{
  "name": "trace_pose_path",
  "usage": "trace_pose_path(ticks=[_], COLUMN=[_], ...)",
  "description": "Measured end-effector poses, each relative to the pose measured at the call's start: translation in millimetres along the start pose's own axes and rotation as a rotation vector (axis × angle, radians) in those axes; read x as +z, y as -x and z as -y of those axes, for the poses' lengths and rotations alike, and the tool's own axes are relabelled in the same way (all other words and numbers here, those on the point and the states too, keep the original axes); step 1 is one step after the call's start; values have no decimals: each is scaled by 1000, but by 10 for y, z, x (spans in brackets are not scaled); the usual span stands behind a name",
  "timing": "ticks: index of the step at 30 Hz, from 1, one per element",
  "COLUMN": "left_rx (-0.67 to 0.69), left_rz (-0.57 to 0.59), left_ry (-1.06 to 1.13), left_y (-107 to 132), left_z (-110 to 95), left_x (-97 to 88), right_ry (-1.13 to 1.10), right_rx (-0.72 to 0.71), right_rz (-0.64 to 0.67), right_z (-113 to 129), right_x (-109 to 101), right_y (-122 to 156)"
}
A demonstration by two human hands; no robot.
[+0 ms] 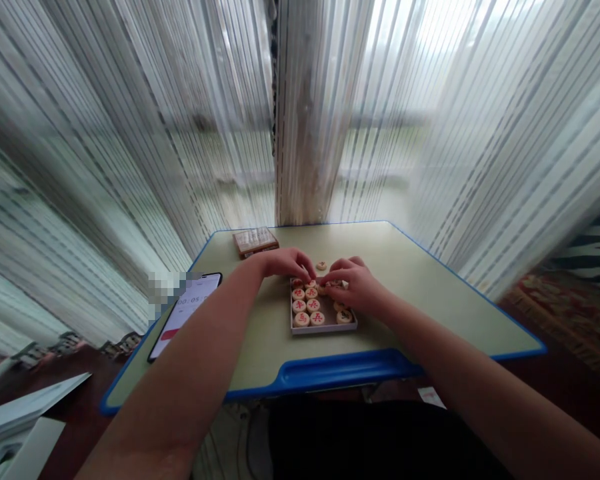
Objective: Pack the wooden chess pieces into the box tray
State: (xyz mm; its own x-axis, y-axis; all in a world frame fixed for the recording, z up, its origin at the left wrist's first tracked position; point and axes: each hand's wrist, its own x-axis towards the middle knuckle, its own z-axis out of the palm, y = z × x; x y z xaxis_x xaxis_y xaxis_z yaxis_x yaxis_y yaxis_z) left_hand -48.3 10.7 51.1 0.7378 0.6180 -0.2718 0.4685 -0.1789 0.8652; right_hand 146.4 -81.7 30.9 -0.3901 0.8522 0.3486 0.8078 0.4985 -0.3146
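Observation:
A shallow box (325, 329) holds round wooden Chinese chess pieces. Red-marked pieces (313, 305) fill its left columns, and a black-marked piece (344, 317) lies at the front right. My left hand (293, 263) reaches over the back left edge, its bent fingertips closed on a piece in the back row. From the right, my right hand (355, 281) leans over the box with fingers curled at a piece near the back middle, hiding several others. One loose piece (321, 265) rests on the table just behind the box.
The pale table (415, 300) has a blue rim and a blue front groove (345, 367). A phone (187, 313) showing a timer lies left, beside my left forearm. A flat brown box (256, 241) sits at the back left. Striped curtains (220, 133) hang behind.

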Motion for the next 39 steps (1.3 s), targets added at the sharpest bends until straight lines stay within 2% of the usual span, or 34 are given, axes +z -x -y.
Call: trace_pose_path(ticks=[18, 28, 39], left_rx=[-8, -22, -17], left_rz=[37, 43, 25], left_ry=[21, -4, -29], left_y=[-7, 5, 20], left_z=[7, -13, -40], left_x=[-26, -30, -18], right_ry=[21, 21, -30], right_rx=[-34, 3, 17], right_rz=[-14, 23, 8], right_z=[5, 28, -25], right_x=[81, 80, 128], right_y=[-38, -95, -151])
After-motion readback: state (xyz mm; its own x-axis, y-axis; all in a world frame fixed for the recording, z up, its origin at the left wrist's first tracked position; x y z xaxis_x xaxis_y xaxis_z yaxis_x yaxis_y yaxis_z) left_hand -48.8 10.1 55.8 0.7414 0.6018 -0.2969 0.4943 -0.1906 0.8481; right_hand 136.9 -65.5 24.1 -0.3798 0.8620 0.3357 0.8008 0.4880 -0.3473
